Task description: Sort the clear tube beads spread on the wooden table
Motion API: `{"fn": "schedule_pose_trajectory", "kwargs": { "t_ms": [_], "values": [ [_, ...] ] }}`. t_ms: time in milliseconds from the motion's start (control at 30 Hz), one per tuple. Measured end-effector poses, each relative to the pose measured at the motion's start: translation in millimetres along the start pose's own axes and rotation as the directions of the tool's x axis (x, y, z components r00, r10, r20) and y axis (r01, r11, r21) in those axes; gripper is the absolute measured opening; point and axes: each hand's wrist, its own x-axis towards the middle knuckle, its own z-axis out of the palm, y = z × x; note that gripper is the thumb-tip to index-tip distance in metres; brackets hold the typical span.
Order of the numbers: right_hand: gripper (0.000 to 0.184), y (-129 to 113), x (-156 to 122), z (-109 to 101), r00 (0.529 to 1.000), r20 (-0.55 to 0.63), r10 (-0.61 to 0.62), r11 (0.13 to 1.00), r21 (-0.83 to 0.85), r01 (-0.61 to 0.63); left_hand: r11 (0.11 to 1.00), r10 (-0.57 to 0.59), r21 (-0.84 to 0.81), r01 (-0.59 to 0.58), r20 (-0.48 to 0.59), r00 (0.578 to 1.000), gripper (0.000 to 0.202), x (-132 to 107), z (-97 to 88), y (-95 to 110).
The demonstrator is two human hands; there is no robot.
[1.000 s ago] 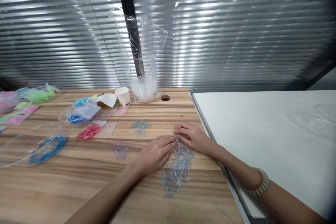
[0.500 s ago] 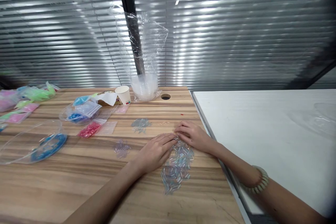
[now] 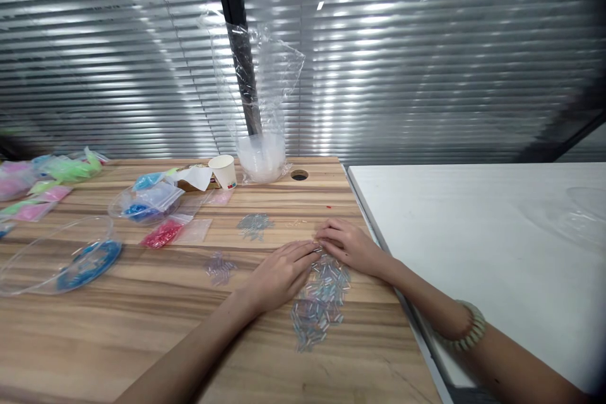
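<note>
A long pile of clear, faintly tinted tube beads lies on the wooden table. At its far end my left hand rests palm down, fingers together, the tips touching the beads. From the right, my right hand meets it with bent, closed fingers; the two hands' fingertips almost touch. Whatever the fingertips pinch is too small and covered to make out. A grey bead heap sits beyond my left hand, and a pale purple bead heap is left of it. A few pale orange beads lie just past the fingertips.
At left are a clear round dish with blue beads, a bag of red beads and several colourful bags. A paper cup and plastic-wrapped tubs stand at the back. A white table adjoins on the right.
</note>
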Motion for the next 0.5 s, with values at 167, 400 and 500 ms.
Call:
{"fn": "schedule_pose_trajectory", "kwargs": {
  "t_ms": [167, 400, 500],
  "values": [
    [0.016, 1.4, -0.7, 0.6, 1.0, 0.005, 0.006, 1.0, -0.006, -0.006, 1.0, -0.001, -0.016, 0.001, -0.008, 1.0, 0.036, 0.3, -0.4, 0.3],
    [0.017, 0.9, -0.3, 0.2, 1.0, -0.002, -0.017, 1.0, 0.006, 0.017, 1.0, -0.002, -0.006, 0.002, -0.002, 1.0, 0.036, 0.1, 0.0, 0.5],
    [0.016, 1.2, -0.8, 0.5, 1.0, -0.002, -0.01, 1.0, -0.002, 0.01, 1.0, -0.002, 0.002, 0.001, 0.004, 1.0, 0.036, -0.2, 0.3, 0.4]
  ]
}}
